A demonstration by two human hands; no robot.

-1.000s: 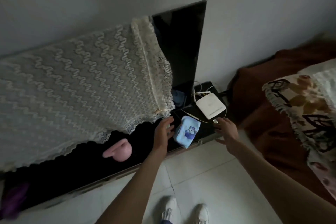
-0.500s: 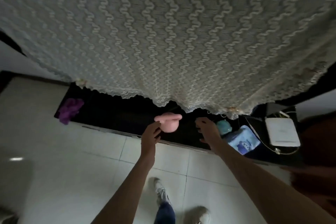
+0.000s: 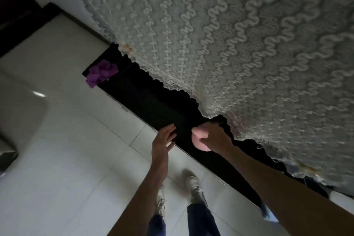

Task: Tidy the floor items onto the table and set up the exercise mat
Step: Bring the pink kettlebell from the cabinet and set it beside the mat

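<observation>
Two shoes (image 3: 192, 183) stand on the pale floor (image 3: 76, 159). The left hand (image 3: 162, 141) reaches out with fingers straight, holding nothing. The right hand (image 3: 215, 139) grips a pink kettlebell (image 3: 200, 136) over the dark table (image 3: 153, 101). Farther off lie purple cloth (image 3: 101, 72) and a hanging lace cover (image 3: 249, 53).

A cream lace cloth (image 3: 239, 48), openwork with raised wavy ribbing and a scalloped, frilled hem, hangs over a table (image 3: 153, 105) whose black top looks smooth and dull in the dim light. Pale floor tiles (image 3: 67, 159) are glossy, catching a bright glint. A crumpled purple fabric (image 3: 101, 72) appears soft and matt. The pink kettlebell (image 3: 200, 137), gripped by the right hand (image 3: 216, 138), has a smooth, satiny skin.
</observation>
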